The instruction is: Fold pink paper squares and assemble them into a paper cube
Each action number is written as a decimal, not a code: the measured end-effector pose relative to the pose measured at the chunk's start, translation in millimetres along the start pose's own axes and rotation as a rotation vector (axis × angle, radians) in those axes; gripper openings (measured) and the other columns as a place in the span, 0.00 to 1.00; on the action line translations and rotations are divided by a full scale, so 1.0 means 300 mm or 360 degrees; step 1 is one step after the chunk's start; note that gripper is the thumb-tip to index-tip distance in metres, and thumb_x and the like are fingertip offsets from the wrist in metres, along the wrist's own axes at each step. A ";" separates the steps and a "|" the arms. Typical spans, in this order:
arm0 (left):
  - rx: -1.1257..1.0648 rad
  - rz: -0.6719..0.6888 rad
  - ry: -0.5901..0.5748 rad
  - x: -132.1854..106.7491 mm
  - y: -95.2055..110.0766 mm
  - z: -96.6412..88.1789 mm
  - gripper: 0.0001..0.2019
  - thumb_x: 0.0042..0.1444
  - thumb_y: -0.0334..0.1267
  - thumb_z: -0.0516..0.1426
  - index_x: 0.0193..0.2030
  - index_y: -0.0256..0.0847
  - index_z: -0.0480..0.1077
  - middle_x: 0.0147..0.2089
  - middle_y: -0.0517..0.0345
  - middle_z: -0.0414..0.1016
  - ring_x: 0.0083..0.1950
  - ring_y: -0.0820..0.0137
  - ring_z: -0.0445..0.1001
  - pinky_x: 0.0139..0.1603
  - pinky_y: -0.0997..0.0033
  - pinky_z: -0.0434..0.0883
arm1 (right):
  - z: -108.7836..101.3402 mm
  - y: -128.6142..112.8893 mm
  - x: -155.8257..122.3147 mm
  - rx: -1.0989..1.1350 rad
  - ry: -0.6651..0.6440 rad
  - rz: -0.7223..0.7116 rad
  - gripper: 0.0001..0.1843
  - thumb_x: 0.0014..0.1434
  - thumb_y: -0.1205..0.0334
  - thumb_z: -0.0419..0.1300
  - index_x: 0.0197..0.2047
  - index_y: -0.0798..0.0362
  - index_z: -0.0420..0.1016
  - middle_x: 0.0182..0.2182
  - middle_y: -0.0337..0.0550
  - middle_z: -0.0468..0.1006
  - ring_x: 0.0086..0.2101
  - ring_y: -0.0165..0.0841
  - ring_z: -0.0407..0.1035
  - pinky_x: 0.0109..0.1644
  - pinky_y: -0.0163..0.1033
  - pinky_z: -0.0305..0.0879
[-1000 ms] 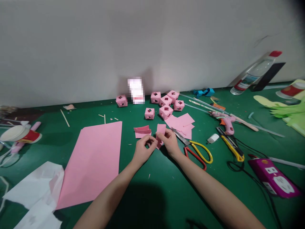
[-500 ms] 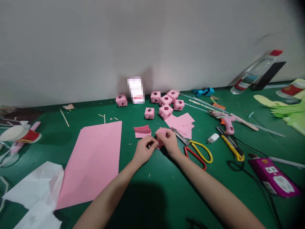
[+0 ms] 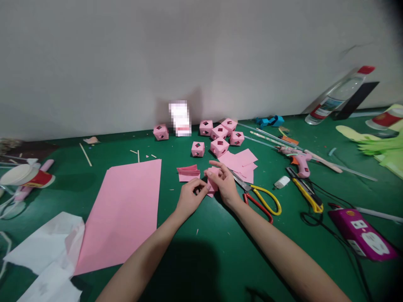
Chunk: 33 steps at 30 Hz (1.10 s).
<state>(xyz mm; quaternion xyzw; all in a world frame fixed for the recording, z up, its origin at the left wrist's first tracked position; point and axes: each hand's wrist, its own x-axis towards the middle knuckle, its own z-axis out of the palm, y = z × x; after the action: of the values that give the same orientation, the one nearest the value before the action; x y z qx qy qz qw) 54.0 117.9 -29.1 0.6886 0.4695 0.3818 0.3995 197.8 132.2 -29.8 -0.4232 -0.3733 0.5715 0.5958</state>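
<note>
Between my two hands is a small folded piece of pink paper (image 3: 213, 175). My left hand (image 3: 190, 195) pinches its lower left edge between thumb and fingertips. On the other side my right hand (image 3: 227, 184) holds it, thumb on the front and fingers behind, the index finger stretched out above the top. Just beyond my left hand lie folded pink strips (image 3: 188, 173). Scissors (image 3: 248, 188) with one red and one yellow handle rest right beside my right hand. Loose pink paper pieces (image 3: 241, 161) lie behind them, partly under the blades.
Several pink paper cubes (image 3: 219, 147) with cut-out holes stand near the wall. Large pink sheets (image 3: 126, 209) lie at left, beside crumpled white paper (image 3: 47, 247). At right are a glue gun (image 3: 302, 163), a utility knife (image 3: 305, 193), a purple power strip (image 3: 362, 235) and a bottle (image 3: 336, 98).
The fingers of my right hand have lifted and straightened, the index finger now reaching out over the paper. More of the folded pink piece shows. My left hand has barely moved.
</note>
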 end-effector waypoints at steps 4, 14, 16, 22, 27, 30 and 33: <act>0.0076 0.0016 -0.0063 -0.001 0.005 0.001 0.09 0.59 0.40 0.58 0.30 0.39 0.72 0.30 0.59 0.72 0.30 0.73 0.66 0.32 0.73 0.62 | 0.010 -0.004 -0.013 -0.0110 0.0075 -0.0038 0.19 0.47 0.56 0.71 0.41 0.51 0.73 0.29 0.38 0.79 0.29 0.32 0.73 0.34 0.36 0.68; 0.0212 0.0038 -0.0167 -0.003 0.025 0.002 0.12 0.62 0.40 0.54 0.29 0.40 0.69 0.29 0.60 0.71 0.31 0.72 0.67 0.33 0.73 0.61 | 0.013 -0.005 -0.018 -0.0073 0.0194 -0.0127 0.18 0.52 0.59 0.66 0.46 0.51 0.72 0.26 0.36 0.77 0.32 0.34 0.75 0.38 0.38 0.68; 0.0208 0.0067 -0.0222 -0.006 0.027 0.002 0.11 0.62 0.39 0.54 0.29 0.40 0.69 0.30 0.60 0.71 0.32 0.71 0.68 0.34 0.73 0.62 | 0.023 -0.013 -0.031 -0.0160 0.0268 -0.0216 0.15 0.52 0.62 0.64 0.45 0.51 0.74 0.27 0.37 0.77 0.31 0.33 0.73 0.38 0.38 0.68; 0.0138 0.0112 -0.0260 -0.010 0.034 -0.001 0.07 0.61 0.38 0.55 0.33 0.40 0.70 0.31 0.59 0.71 0.33 0.70 0.69 0.35 0.72 0.64 | 0.040 -0.044 -0.042 -0.0365 0.0329 -0.0409 0.14 0.57 0.60 0.60 0.47 0.52 0.75 0.33 0.42 0.78 0.33 0.34 0.72 0.41 0.41 0.69; 0.0116 0.0097 -0.0257 -0.005 0.029 -0.004 0.08 0.61 0.38 0.54 0.32 0.40 0.69 0.30 0.59 0.71 0.33 0.70 0.69 0.35 0.72 0.63 | 0.018 -0.049 -0.020 -0.0415 0.0318 -0.0465 0.18 0.56 0.63 0.60 0.51 0.51 0.75 0.32 0.41 0.78 0.34 0.34 0.71 0.42 0.42 0.68; 0.0099 0.0094 -0.0270 -0.004 0.029 -0.004 0.08 0.61 0.37 0.55 0.31 0.40 0.69 0.31 0.59 0.71 0.33 0.70 0.69 0.35 0.72 0.63 | 0.003 -0.043 -0.013 -0.0443 0.0273 -0.0466 0.20 0.56 0.64 0.59 0.53 0.51 0.75 0.32 0.40 0.77 0.34 0.34 0.71 0.43 0.42 0.68; 0.0088 0.0110 -0.0259 -0.009 0.036 -0.005 0.08 0.60 0.37 0.55 0.31 0.40 0.70 0.30 0.59 0.70 0.32 0.71 0.68 0.34 0.72 0.63 | -0.009 -0.030 -0.007 -0.0535 0.0283 -0.0513 0.20 0.57 0.64 0.58 0.54 0.51 0.75 0.33 0.40 0.77 0.34 0.34 0.70 0.44 0.42 0.68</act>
<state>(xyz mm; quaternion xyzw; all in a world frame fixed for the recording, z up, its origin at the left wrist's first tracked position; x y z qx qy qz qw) 55.7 113.0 -19.0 0.7439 0.4218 0.3251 0.4039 203.4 130.0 -22.3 -0.5000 -0.4719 0.3594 0.6309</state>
